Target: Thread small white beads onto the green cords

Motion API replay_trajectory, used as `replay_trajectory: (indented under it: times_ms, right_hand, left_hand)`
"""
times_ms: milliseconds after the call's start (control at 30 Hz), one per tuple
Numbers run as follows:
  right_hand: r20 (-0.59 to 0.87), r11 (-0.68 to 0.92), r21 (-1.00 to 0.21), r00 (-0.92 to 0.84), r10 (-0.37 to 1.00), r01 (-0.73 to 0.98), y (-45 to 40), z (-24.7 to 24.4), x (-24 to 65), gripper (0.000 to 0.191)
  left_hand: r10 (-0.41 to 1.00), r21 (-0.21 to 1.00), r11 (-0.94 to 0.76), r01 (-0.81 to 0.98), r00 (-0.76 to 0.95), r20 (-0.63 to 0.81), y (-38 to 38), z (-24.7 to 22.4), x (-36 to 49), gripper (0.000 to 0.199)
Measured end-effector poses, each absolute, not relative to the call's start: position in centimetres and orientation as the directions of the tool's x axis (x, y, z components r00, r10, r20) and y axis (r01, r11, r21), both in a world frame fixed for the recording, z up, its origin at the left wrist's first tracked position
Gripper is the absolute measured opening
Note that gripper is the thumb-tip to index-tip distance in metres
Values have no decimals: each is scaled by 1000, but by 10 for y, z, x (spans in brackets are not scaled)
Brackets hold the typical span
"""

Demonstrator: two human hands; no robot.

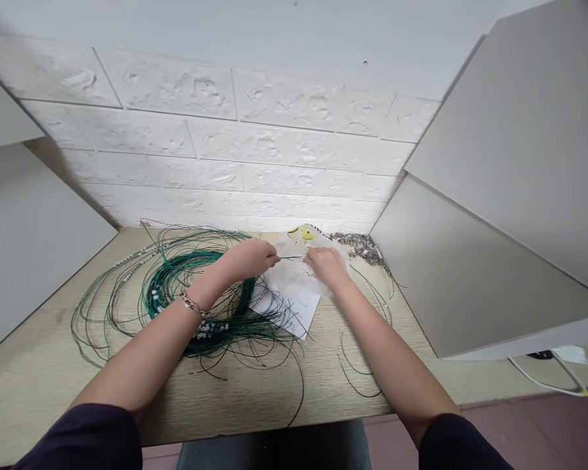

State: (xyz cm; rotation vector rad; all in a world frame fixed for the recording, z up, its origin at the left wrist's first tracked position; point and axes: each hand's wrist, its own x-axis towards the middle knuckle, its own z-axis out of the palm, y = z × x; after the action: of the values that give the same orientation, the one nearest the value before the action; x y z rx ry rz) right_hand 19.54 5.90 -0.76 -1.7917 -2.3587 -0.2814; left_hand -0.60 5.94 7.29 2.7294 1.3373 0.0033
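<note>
Both hands are near the back middle of the table, a small gap apart. My left hand [257, 257] is closed in a pinch on a thin green wire [289, 258] that stretches across the gap. My right hand [326, 263] pinches at the wire's other end; a tiny pale piece shows by its fingertips. Under and behind them lies a clear plastic bag [287, 277] with yellow marks, partly over a white paper [310, 312] with handwriting. Left of the paper, a large coil of green and black wires [171, 271] with small white pieces passes beneath my left forearm.
A heap of small metallic parts [360, 247] lies by the wall at the back right. Loose wires [360, 391] curve beside my right forearm. Grey panels [475, 261] stand at both sides, and a white brick wall [264, 156] closes the back.
</note>
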Motion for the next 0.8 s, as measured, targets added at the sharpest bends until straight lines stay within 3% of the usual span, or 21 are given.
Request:
replay_trajectory:
  times_ms: [133, 233, 400, 533, 667, 800]
  right_hand:
    - [257, 259, 39, -261, 931, 965, 57, -6, 199, 22]
    - [310, 300, -24, -279, 909, 954, 52, -2, 197, 31]
    - [411, 414, -115, -336, 847, 903, 47, 0, 190, 31]
    - [377, 470, -55, -418, 827, 881, 51, -5, 189, 27]
    - [328, 420, 35, -408, 852, 907, 54, -7, 190, 30]
    - [276, 339, 48, -338, 900, 940, 54, -6, 187, 29]
  left_hand:
    - [800, 113, -591, 799, 598, -39, 59, 77, -8, 35]
    - [808, 122, -582, 804, 588, -22, 59, 77, -9, 35]
    - [811, 132, -576, 807, 584, -29, 59, 71, -5, 35]
    - [800, 128, -590, 797, 599, -43, 58, 70, -3, 35]
    - [790, 107, -596, 796, 605, -98, 55, 72, -3, 33]
    - [776, 88, -614, 784, 621, -112, 53, 74, -3, 31]
